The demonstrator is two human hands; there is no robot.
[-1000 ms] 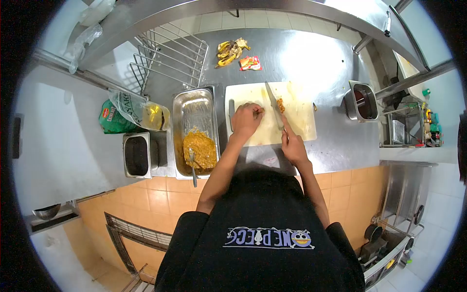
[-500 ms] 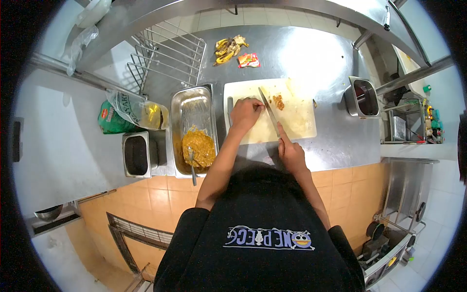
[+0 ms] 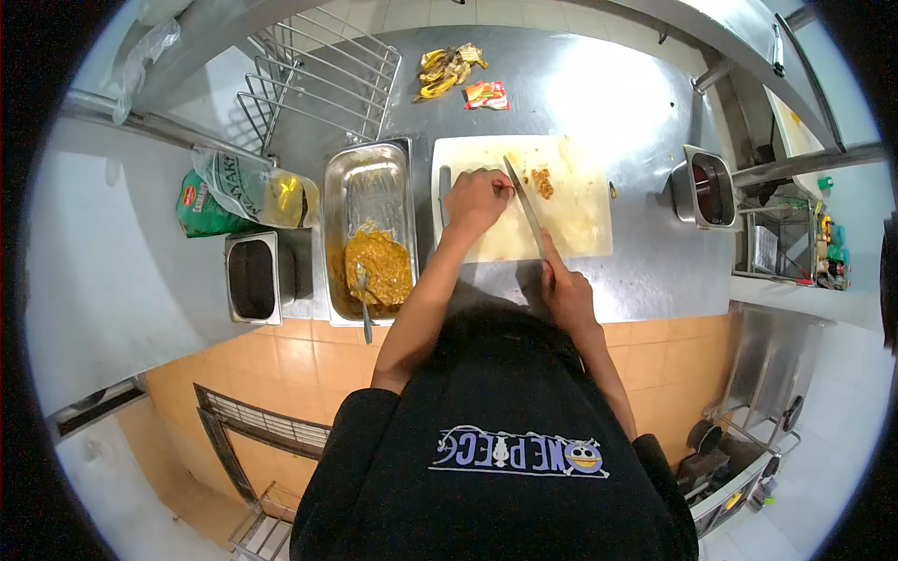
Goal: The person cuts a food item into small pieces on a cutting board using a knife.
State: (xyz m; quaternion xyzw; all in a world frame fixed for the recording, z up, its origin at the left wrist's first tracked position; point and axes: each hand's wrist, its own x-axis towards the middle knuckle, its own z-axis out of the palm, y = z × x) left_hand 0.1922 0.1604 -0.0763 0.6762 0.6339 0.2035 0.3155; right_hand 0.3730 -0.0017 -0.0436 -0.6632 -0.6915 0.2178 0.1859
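Note:
My right hand (image 3: 565, 288) grips the handle of a long knife (image 3: 526, 201), whose blade lies slanted over the white cutting board (image 3: 585, 224). On the board's left half, my left hand (image 3: 479, 198) has its fingers pinched together beside the blade, round a small piece too hidden to name. Chopped brown bits (image 3: 543, 183) lie right of the blade. Left of the board stands a long metal tray (image 3: 367, 173) holding an orange-brown mash (image 3: 379, 266) with a spoon (image 3: 364, 304) in it.
Banana peels (image 3: 449, 70) and a red packet (image 3: 486, 94) lie behind the board. Metal containers stand at left (image 3: 253, 279) and right (image 3: 706, 187). A wire rack (image 3: 327, 79), a green bag (image 3: 201, 208) and a clear bag with yellow contents (image 3: 285, 200) are at left.
The knife has moved left from the chopped bits to beside my left fingers. The view has shifted slightly, so the table things appear higher in the frame.

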